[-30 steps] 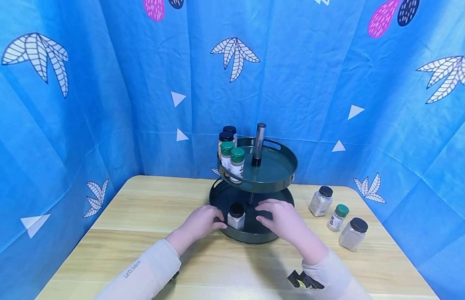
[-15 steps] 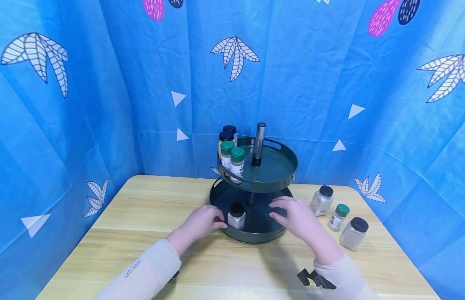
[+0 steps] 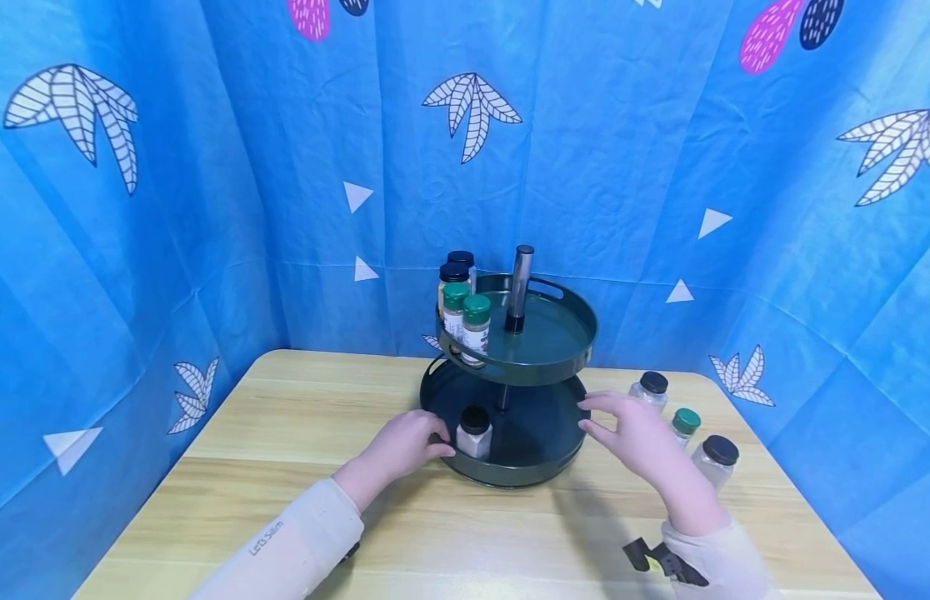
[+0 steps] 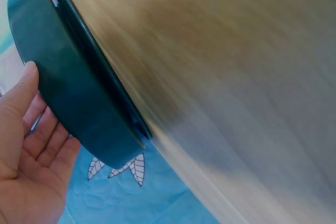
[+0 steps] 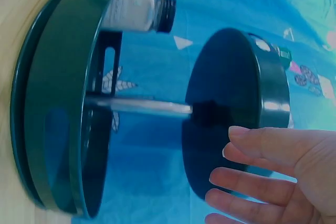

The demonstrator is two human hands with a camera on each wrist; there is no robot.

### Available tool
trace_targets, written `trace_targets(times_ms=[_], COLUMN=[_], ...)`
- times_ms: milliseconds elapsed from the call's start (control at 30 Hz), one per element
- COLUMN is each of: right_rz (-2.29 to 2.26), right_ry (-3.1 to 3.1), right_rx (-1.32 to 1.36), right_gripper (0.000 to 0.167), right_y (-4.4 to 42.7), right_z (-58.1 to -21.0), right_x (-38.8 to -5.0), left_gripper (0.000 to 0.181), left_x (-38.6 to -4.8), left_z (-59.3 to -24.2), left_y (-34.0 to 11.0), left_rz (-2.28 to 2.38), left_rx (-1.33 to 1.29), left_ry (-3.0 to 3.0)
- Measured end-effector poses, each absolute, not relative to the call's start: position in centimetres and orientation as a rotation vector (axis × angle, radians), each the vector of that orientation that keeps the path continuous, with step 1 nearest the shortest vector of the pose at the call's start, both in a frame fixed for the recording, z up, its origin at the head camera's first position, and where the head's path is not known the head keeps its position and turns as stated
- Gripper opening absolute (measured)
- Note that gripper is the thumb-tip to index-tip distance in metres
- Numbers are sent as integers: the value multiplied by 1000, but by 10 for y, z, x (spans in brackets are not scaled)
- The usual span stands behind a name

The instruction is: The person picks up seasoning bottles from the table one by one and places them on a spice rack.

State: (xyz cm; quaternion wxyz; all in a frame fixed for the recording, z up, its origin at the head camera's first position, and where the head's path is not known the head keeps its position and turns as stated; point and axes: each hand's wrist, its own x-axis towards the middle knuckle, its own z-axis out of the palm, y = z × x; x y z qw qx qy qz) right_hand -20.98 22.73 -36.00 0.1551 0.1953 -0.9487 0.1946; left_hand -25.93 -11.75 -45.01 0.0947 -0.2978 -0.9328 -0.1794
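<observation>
A dark green two-tier turntable organizer has an upper tray (image 3: pixel 558 329) and a lower tray (image 3: pixel 510 477) on a metal post. At the left front rim of the lower tray, my left hand (image 3: pixel 400 446) holds the edge between thumb and fingers; the left wrist view shows the thumb on the wall (image 4: pixel 73 77). Beside those fingers, a clear square spice jar (image 3: pixel 474 442) with a black lid stands inside the tray. My right hand (image 3: pixel 630 429) is by the tray's right side, fingers spread and holding nothing, as the right wrist view shows its fingers (image 5: pixel 257 182) bare.
Several spice bottles (image 3: pixel 476 337) crowd the left of the upper tray. On the wooden table (image 3: pixel 315 392), to the right, stand a black-lidded jar (image 3: pixel 652 386), a green-capped bottle (image 3: pixel 686 421) and another black-lidded jar (image 3: pixel 716 458), partly behind the right arm. A blue curtain (image 3: pixel 600 167) surrounds the table.
My right hand has moved right, from inside the lower tray to its right side, and now partly hides the jars on the table. The left hand and the jar in the tray stay put.
</observation>
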Motion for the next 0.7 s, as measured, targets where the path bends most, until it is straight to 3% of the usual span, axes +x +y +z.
trace_targets(times_ms=[700], right_rz=[618], right_ry=[-2780], right_rx=[325], right_gripper=[33], right_y=[287], right_z=[-358], right_x=[-197], left_gripper=[15], left_x=[-261], left_z=[-453], left_y=[-119], left_rz=[-536], left_rx=[-885], left_ry=[-2756])
